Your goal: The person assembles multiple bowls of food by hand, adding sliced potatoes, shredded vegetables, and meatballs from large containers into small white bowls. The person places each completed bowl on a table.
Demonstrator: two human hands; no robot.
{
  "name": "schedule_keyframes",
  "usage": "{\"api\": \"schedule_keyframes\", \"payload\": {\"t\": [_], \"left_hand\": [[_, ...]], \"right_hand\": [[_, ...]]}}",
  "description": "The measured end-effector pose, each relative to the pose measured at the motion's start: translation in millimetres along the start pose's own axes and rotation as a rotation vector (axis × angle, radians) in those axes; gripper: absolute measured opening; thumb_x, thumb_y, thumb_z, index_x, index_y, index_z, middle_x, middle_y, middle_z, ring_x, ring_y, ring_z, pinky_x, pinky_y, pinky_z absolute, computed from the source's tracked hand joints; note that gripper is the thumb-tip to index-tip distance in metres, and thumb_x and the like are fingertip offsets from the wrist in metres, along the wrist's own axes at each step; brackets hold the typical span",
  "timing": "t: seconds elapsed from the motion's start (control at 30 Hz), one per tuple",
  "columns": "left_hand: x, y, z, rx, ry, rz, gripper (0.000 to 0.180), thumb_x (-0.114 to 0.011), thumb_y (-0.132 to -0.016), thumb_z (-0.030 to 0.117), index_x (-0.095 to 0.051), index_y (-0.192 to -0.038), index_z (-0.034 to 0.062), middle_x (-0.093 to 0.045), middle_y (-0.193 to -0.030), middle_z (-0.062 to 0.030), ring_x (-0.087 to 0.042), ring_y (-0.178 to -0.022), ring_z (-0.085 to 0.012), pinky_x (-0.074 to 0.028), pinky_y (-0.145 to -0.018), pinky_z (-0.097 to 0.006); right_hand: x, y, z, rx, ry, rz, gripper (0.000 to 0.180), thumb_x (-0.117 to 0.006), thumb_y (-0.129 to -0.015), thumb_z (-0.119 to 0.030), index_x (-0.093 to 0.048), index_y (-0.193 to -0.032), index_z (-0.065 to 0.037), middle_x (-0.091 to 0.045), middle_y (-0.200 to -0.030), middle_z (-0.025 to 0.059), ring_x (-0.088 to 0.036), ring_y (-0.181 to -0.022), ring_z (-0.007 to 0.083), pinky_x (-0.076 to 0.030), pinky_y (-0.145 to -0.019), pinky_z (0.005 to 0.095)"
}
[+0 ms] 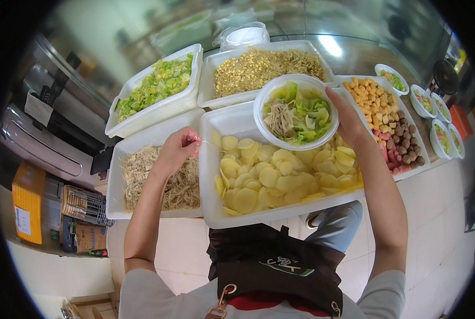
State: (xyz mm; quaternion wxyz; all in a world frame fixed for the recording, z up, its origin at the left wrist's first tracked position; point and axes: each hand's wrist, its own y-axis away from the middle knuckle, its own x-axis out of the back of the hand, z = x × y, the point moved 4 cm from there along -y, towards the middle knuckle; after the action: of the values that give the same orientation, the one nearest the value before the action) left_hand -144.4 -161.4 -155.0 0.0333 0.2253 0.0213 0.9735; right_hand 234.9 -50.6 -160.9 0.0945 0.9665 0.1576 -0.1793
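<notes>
My right hand grips the right rim of a round white bowl, held over the tray of potato slices. Green lettuce leaves and a clump of pale shredded strips lie in the bowl. My left hand is closed, its fingertips pinched together above the right side of a white tray of pale shredded strips. Whatever it may hold is hidden. Below the bowl, a larger white tray is full of thin yellow potato slices.
Behind stand a tray of chopped lettuce and a tray of bean sprouts. To the right, another tray holds tan pieces, brown balls and pink pieces. Several filled bowls stand at far right. Plastic wraps a white stack.
</notes>
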Motion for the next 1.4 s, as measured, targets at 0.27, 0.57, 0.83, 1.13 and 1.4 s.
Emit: {"api": "schedule_keyframes", "payload": {"t": [0.27,0.57,0.83,1.13,1.4], "left_hand": [[95,12,24,-0.183,-0.059,0.248,0.005,-0.058,-0.086,0.004,-0.055,-0.089,0.0072,-0.051,-0.077,0.0027,-0.047,-0.064,-0.0063,-0.041,-0.06,-0.021],[36,24,38,-0.147,-0.948,0.107,0.017,-0.062,-0.081,0.002,-0.063,-0.097,0.0009,-0.063,-0.094,-0.013,-0.061,-0.087,-0.0284,-0.05,-0.077,-0.035],[-77,-29,43,-0.478,-1.467,-0.316,0.012,-0.067,-0.07,0.011,-0.066,-0.079,0.0036,-0.063,-0.088,-0.0115,-0.059,-0.089,-0.027,-0.045,-0.08,-0.041],[-27,-28,76,-0.516,-1.302,-0.213,0.011,-0.068,-0.065,0.011,-0.063,-0.071,0.004,-0.062,-0.076,-0.0128,-0.059,-0.078,-0.0324,-0.047,-0.07,-0.04],[91,32,-4,0.078,-1.237,-0.203,0.027,-0.065,-0.076,0.008,-0.06,-0.102,0.004,-0.062,-0.077,-0.0114,-0.061,-0.078,-0.0269,-0.048,-0.071,-0.036]], "right_hand": [[-2,6,-3,0.017,0.031,0.03,0.051,-0.051,-0.094,-0.04,-0.046,-0.127,-0.001,-0.059,-0.119,0.0114,-0.06,-0.105,0.0178,-0.05,-0.092,0.0309],[-6,7,-4,0.013,0.05,-0.015,0.051,-0.053,-0.093,-0.041,-0.047,-0.126,-0.002,-0.058,-0.119,0.0108,-0.06,-0.105,0.0174,-0.049,-0.091,0.0299],[8,-2,0,0.035,0.075,0.056,0.053,-0.053,-0.091,-0.047,-0.053,-0.125,-0.005,-0.062,-0.111,0.0035,-0.059,-0.098,0.0113,-0.045,-0.087,0.0258],[7,4,-5,0.047,0.064,0.023,0.05,-0.051,-0.093,-0.043,-0.051,-0.123,-0.003,-0.06,-0.114,0.0074,-0.06,-0.101,0.0149,-0.048,-0.088,0.0285],[1,-2,-2,0.043,0.007,0.019,0.048,-0.051,-0.094,-0.038,-0.05,-0.124,0.0,-0.06,-0.117,0.0105,-0.061,-0.104,0.0175,-0.05,-0.091,0.0299]]}}
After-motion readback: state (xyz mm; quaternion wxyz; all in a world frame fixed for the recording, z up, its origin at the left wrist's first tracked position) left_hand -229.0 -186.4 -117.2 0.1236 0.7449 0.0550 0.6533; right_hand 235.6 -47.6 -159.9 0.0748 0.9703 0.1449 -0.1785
